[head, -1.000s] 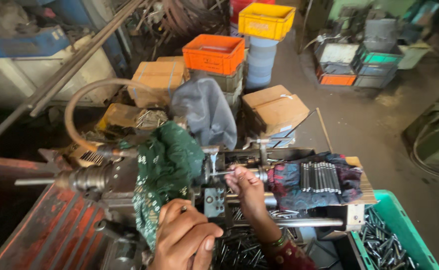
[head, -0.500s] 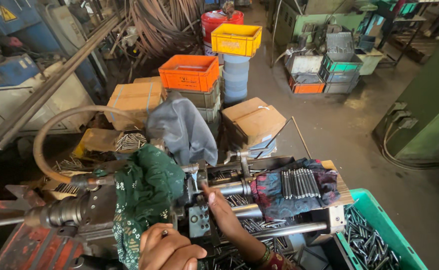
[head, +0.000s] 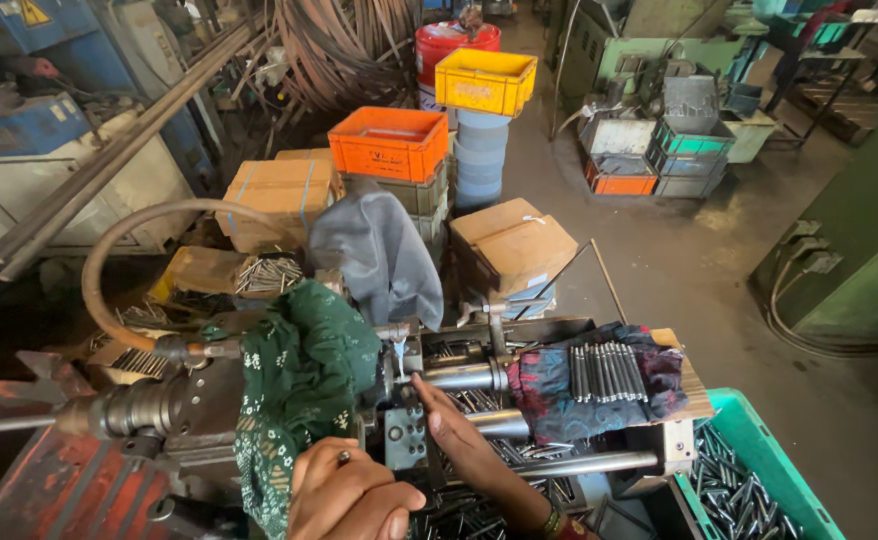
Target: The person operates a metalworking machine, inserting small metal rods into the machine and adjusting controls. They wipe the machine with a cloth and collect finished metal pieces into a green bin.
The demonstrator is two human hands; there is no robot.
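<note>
While the left hand curls shut near the green cloth, the right hand — fingers extended — touches the lathe's steel shaft.

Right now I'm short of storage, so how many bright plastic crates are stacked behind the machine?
2: an orange crate atop the grey boxes, and a yellow crate atop the blue drum stack. Further crates sit across the aisle; some may be hidden.
</note>
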